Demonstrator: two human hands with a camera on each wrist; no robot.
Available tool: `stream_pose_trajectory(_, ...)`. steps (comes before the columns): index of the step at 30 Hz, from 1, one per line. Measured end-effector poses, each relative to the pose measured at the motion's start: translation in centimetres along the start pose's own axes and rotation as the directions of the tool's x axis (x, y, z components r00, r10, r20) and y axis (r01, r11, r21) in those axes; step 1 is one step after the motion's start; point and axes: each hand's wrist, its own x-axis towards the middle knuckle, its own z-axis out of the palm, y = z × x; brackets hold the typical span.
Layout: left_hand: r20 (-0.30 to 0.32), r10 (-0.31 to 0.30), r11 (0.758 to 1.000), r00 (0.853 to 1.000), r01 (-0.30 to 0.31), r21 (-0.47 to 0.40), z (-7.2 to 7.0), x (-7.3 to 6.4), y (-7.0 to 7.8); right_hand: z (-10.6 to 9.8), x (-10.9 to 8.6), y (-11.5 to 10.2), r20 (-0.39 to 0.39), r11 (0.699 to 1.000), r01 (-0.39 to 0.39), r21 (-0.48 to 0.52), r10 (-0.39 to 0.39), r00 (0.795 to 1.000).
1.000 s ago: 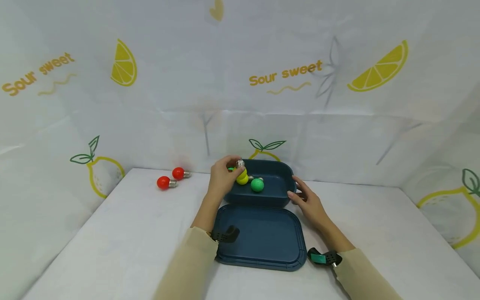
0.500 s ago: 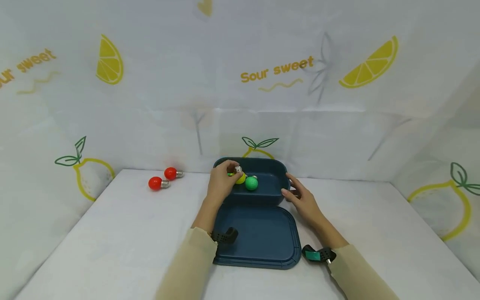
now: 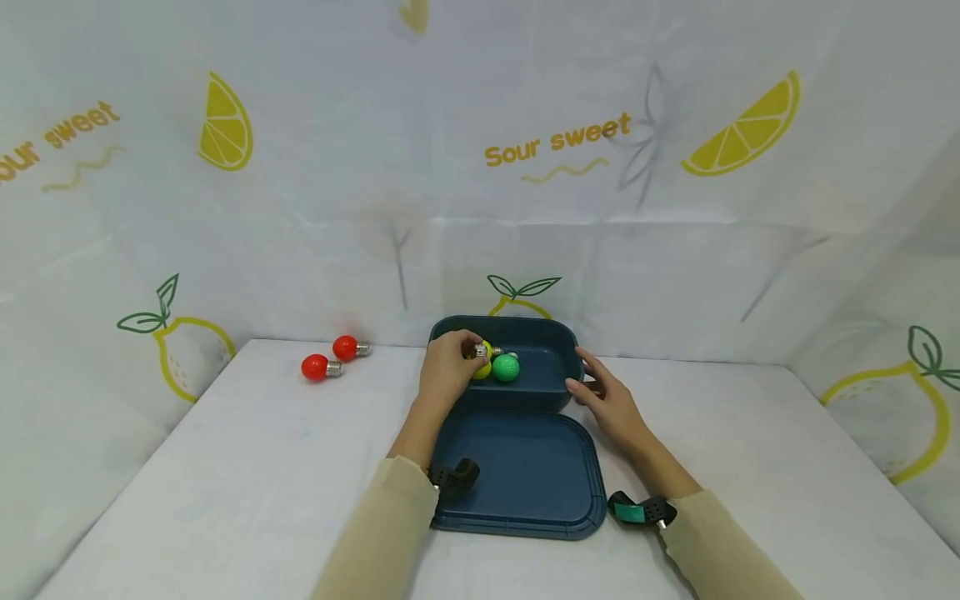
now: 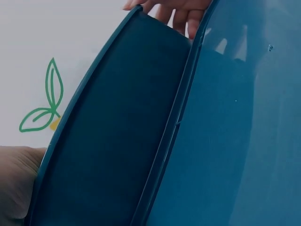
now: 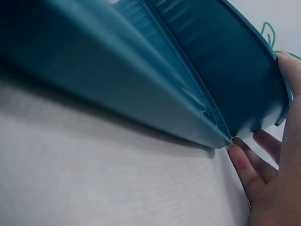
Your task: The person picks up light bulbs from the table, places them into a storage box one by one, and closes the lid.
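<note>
In the head view a dark blue box (image 3: 540, 375) stands at the back of the table. My left hand (image 3: 446, 367) reaches over its left end and pinches a yellow light bulb (image 3: 482, 371), metal base up, down inside the box. Beside it lie a green bulb (image 3: 506, 367) and another yellow bulb (image 3: 487, 345). My right hand (image 3: 611, 404) holds the box's right end, thumb at the front corner and fingers along the side. In the right wrist view the fingertips (image 5: 237, 153) press against the box wall. The bulbs are hidden in both wrist views.
Flat on the table in front of the box lies its dark blue lid (image 3: 525, 475), partly under my left wrist. Two red bulbs, a nearer one (image 3: 316, 367) and a farther one (image 3: 346, 347), lie at the back left. A lemon-print cloth (image 3: 315, 192) hangs behind the table.
My left hand has lowered the yellow bulb from above the rim into the box. The right hand keeps its place at the right end. The head view has shifted slightly.
</note>
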Motion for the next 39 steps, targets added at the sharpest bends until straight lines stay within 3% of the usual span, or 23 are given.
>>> stream_pose_trajectory(4, 0.015, -0.035, 0.999, 0.999, 0.035, 0.018, -0.10, 0.05, 0.09, -0.01, -0.13, -0.23, 0.003, 1.000, -0.007, 0.003, 0.007, 1.000)
stream_pose_trajectory(19, 0.061, -0.071, 0.996, 0.996, 0.067, 0.063, -0.15, 0.53, 0.05, -0.06, 0.01, -0.62, 0.008, 1.000, -0.001, 0.020, 0.001, 1.000)
stream_pose_trajectory(39, 0.075, -0.083, 0.994, 0.994, 0.078, 0.075, 0.11, 0.25, 0.34, -0.14, -0.11, -0.06, 0.000, 1.000, 0.002, 0.000, -0.002, 1.000)
